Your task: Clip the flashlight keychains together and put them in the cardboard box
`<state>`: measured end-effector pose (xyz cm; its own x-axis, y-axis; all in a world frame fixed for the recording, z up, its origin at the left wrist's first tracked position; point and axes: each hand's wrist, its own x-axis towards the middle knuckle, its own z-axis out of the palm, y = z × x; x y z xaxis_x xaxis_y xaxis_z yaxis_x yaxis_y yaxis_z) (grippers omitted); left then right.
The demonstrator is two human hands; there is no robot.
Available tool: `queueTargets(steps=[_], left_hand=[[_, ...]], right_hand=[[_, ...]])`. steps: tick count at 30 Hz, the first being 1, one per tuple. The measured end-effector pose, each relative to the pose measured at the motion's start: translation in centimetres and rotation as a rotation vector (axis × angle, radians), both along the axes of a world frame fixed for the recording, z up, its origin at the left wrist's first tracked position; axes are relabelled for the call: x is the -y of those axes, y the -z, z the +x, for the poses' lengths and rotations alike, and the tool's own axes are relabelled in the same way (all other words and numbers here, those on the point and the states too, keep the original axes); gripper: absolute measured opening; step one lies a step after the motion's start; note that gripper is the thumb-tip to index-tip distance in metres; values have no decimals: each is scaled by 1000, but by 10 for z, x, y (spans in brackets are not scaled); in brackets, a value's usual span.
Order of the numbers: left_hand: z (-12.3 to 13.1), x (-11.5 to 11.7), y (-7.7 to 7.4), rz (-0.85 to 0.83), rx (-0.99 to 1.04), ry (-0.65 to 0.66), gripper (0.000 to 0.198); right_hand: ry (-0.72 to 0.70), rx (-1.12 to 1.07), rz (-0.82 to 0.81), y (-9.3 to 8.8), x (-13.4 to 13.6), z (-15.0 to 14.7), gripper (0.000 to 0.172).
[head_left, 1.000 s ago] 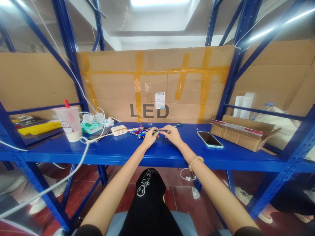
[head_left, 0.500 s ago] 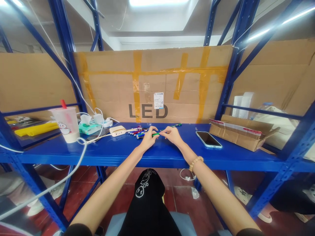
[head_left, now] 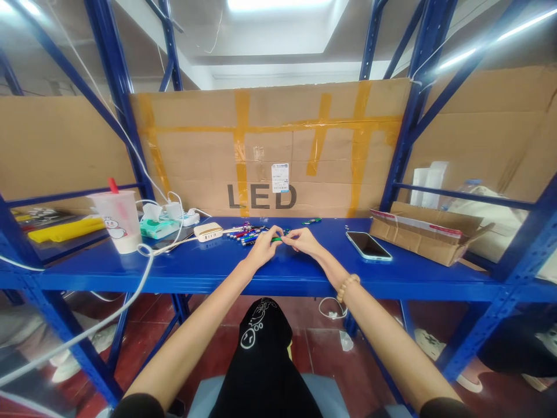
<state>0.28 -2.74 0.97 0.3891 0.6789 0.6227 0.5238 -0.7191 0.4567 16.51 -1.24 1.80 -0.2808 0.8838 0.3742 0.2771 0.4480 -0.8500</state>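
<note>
A blue metal table [head_left: 200, 270] runs from left to right, backed by a tall cardboard panel [head_left: 195, 162] crossed with brown tape and printed "LED". At the left end of the table I see a pale plastic cup [head_left: 116, 223] standing upright with a red straw. Just beside it lies a green and white tissue pack [head_left: 159, 227], with white cables near it. Next comes a cream-coloured power strip [head_left: 208, 231], then a loose heap of pens [head_left: 244, 235], mostly blue.

In front of the heap, the person's left hand [head_left: 263, 248] holds a slim green pen [head_left: 277, 239] between thumb and fingers, near the middle of the table. The right hand [head_left: 303, 241] meets the pen's right end, its fingertips drawn close together; from here I cannot tell whether they grip it. A beaded bracelet [head_left: 348, 286] circles the right wrist.

Behind the right hand, another green pen [head_left: 311, 221] lies near the panel. Farther right, a phone [head_left: 369, 246] rests screen up, and near it sits an open cardboard box [head_left: 418, 233].
</note>
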Motion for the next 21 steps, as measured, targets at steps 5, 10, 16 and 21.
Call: queueTargets(steps=[5,10,16,21], left_hand=[[0,-1,1,-22,0,11,19],[2,-4,1,-44,33,-12,16],[5,-10,3,-54,111,-29,14],[4,-14,3,-89,233,-75,17]], right_hand=[[-15,-8,-55,0,-2,1,40],[47,-65,-120,2,-2,-1,40],[58,-133,-178,3,-3,-3,43],[195,-90,-62,10,-17,2,43]])
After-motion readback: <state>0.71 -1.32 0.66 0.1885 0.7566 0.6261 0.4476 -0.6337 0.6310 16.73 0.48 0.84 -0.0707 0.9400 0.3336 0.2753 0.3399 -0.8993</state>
